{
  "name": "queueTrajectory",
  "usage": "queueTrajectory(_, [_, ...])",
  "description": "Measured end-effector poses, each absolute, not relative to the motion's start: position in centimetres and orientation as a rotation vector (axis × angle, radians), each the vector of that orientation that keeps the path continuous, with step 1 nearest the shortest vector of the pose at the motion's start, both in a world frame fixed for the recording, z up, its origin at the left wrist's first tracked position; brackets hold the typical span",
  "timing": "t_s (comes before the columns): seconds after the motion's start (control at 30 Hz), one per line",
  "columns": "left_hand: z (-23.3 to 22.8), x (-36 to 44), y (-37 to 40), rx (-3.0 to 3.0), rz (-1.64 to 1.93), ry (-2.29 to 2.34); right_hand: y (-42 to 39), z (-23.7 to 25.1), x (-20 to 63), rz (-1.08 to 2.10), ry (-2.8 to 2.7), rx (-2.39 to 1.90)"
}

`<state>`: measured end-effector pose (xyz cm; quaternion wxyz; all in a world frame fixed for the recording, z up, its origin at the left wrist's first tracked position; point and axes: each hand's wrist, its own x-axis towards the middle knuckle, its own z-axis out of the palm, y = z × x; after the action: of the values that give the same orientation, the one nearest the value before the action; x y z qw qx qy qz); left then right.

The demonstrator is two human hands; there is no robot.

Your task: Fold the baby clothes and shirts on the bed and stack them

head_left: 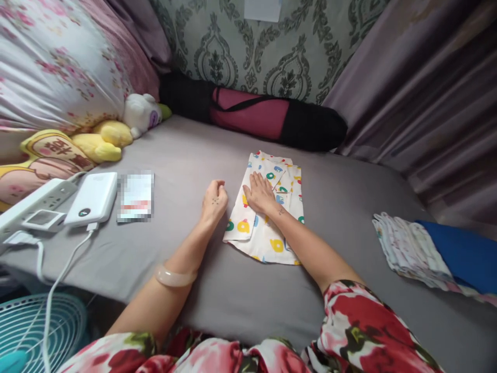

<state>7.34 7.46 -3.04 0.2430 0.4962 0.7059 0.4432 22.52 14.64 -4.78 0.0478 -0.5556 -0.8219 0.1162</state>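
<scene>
A small white garment printed with colourful letter-like shapes lies partly folded on the grey sheet. Its left side is turned inward over the middle, and the collar points away from me. My right hand rests flat on its upper left part, fingers stretched out and palm down. Just left of the garment, apart from it, is my left hand, its fingers curled in loosely and nothing showing in them. A pale bangle circles my left wrist.
A stack of folded cloths lies at the right beside a blue folded item. Along the wall rests a long black and maroon bag. Left are a power bank, power strip, blurred packet, plush toys and fan.
</scene>
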Motion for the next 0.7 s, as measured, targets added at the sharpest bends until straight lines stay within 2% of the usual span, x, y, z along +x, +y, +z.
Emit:
queueTrajectory(0.27, [-3.3, 6.8, 7.7, 1.328, 1.253, 1.93, 10.2, -4.1, 21.5, 0.291, -2.611, -1.544])
queueTrajectory(0.7, [-4.1, 5.9, 8.4, 1.343, 1.269, 1.951, 3.5, -3.3, 20.4, 0.518, -2.652, -1.408])
